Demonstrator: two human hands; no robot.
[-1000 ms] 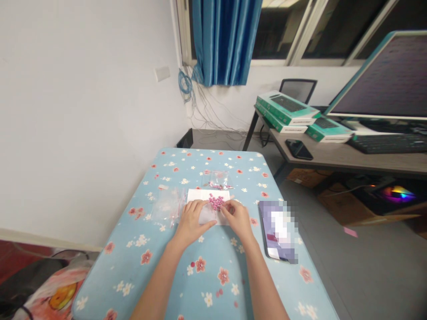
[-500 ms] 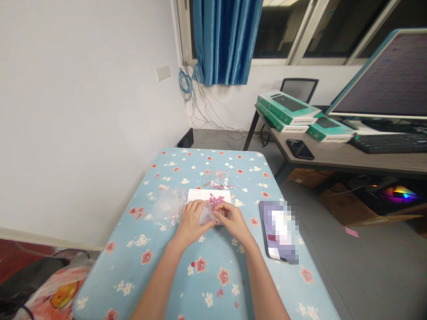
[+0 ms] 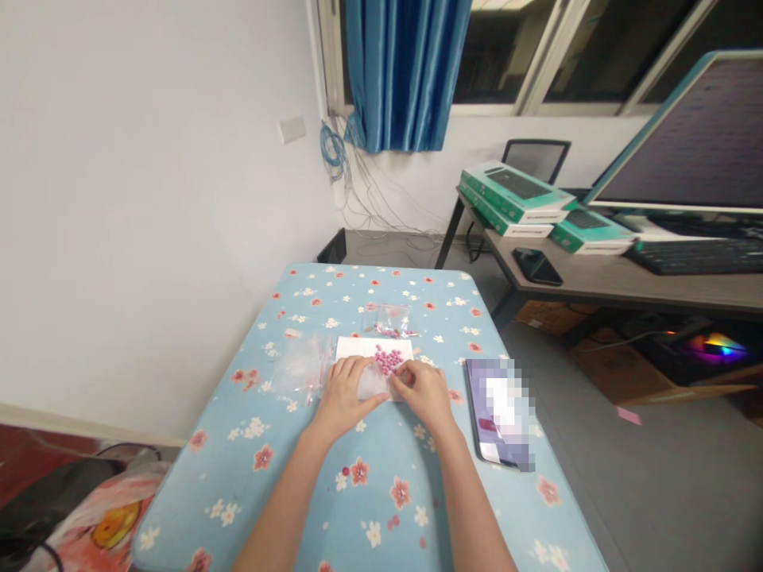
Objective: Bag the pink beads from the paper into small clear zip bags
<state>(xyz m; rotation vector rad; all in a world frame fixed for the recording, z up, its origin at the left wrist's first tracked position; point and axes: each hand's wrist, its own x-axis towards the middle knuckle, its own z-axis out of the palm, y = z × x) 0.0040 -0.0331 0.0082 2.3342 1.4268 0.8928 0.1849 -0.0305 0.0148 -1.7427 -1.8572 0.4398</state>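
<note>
Many small pink beads (image 3: 388, 358) lie in a pile on a white sheet (image 3: 356, 347) in the middle of the table. My left hand (image 3: 346, 395) rests on the sheet's left side, its thumb stretched away from the curved fingers. A small clear plastic bag (image 3: 372, 383) is held under those fingers and the thumb. At the right edge of the pile, my right hand (image 3: 422, 389) is pinched closed. Whatever its fingertips hold is too small to tell. Behind the sheet is another clear bag (image 3: 393, 319) with pink bits at its lower edge.
Left of the sheet lies a larger clear bag (image 3: 296, 365). A phone (image 3: 486, 421) lies to the right. Loose pink beads (image 3: 393, 522) are near the front. A desk (image 3: 613, 282) with green keyboard boxes (image 3: 518, 195) and a monitor (image 3: 685, 139) stands at the right.
My right hand has moved a little to the right, away from the clear bag, to the edge of the bead pile. More of the pile shows. My left hand has stayed in place.
</note>
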